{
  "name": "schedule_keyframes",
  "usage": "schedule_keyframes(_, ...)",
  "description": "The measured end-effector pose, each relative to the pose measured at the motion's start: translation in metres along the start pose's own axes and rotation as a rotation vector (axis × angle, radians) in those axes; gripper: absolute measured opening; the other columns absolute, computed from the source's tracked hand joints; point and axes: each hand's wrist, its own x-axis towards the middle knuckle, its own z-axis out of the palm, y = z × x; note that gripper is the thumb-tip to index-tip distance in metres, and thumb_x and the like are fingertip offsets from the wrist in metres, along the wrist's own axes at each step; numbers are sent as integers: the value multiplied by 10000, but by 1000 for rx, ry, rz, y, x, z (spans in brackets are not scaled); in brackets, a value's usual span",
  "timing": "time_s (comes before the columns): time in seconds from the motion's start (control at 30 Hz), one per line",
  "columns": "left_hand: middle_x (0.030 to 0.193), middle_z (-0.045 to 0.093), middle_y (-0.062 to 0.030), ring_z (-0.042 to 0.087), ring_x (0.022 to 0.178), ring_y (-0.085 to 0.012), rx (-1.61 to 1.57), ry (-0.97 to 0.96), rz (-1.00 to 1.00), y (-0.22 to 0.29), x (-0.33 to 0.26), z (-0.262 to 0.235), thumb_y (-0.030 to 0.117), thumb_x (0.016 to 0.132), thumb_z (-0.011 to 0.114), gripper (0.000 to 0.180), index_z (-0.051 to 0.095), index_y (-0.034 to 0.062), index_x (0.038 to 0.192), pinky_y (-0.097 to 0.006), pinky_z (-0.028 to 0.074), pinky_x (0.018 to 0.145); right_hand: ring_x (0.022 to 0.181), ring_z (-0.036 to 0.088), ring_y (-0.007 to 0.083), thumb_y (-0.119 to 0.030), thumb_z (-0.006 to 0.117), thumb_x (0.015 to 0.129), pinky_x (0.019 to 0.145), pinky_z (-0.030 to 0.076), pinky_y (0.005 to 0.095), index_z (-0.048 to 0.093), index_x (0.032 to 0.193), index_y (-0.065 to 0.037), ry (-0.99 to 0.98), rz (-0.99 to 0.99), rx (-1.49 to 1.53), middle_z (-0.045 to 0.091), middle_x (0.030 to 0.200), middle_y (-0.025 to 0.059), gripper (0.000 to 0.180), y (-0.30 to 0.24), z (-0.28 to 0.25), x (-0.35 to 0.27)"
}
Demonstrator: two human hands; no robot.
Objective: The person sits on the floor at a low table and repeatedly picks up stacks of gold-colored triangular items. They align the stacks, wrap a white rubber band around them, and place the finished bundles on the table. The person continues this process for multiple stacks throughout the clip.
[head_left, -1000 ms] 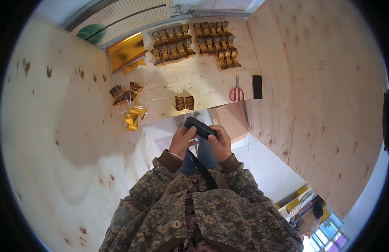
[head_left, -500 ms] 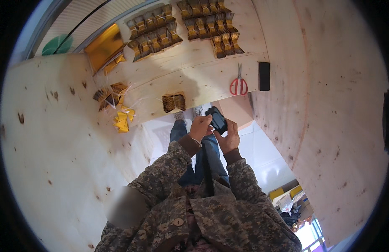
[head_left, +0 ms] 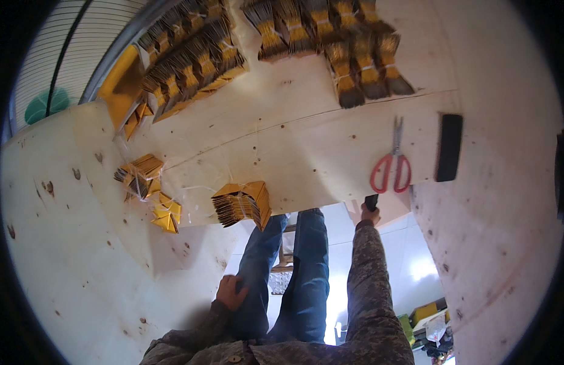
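The right hand (head_left: 371, 215) is clasped around a black object (head_left: 371, 201), whose dark end sticks out past the fingers, away from the body, at the near edge of the tabletop (head_left: 282, 146). Half a second ago both hands were together at a black object in front of the body; now they are well apart, the right arm stretched forward and the left hand (head_left: 231, 293) lying relaxed and free on the left leg of the blue jeans (head_left: 261, 261). The view has shifted as well, so the things on the tabletop look larger and the legs show more fully. Just beyond the black object lie red-handled scissors (head_left: 397, 152), blades pointing away, and right of them a black phone (head_left: 449, 148). To the left, near the edge, sits a tied bundle of folded gold paper (head_left: 241, 204); farther left are loose gold pieces (head_left: 166, 214) touching or close to more folded paper (head_left: 139, 175). Toward the back are rows of tied bundles (head_left: 315, 27), with a gold sheet (head_left: 119, 85) at the left.
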Motion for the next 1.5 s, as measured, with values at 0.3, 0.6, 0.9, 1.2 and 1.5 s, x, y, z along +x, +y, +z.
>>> schedule_keyframes(0.3,1187,520,-223,506,1121,-400,35,17,-69,1,-25,-4,220,761,744,519,522,21,1186,-461,434,974,1047,572,451,-262,743,728,927,466,502,549,1170,-14,-21,39,88,626,1088,270,543,47,76,73)
schedule_keyframes(0.6,1057,540,-208,534,993,-383,176,-334,-128,32,-80,-45,337,772,752,484,530,21,1064,-485,463,870,766,630,358,-430,750,789,680,513,463,567,986,-69,-674,-597,-363,615,821,137,450,-23,-195,-278)
schedule_keyframes(0.9,961,620,-188,630,904,-374,171,-656,-64,6,-97,-19,356,959,536,311,569,74,1087,-515,507,779,827,651,345,-308,571,895,593,515,501,587,992,-66,-1096,-729,-916,642,933,188,261,-1,-315,-397)
schedule_keyframes(1.2,868,630,-138,642,797,-297,8,-662,236,-9,-93,-22,337,914,614,256,607,142,1079,-438,540,699,744,652,312,-248,582,897,628,518,433,642,962,-69,-1377,-939,-720,665,814,148,200,58,-303,-375)
schedule_keyframes(1.5,1410,401,-248,420,1292,-391,-154,549,664,-11,149,-73,350,603,908,1112,284,-36,1437,-430,345,1086,1238,493,376,-279,872,674,1034,406,427,405,1402,-11,-535,-1658,68,495,1357,216,905,-194,-148,-271)
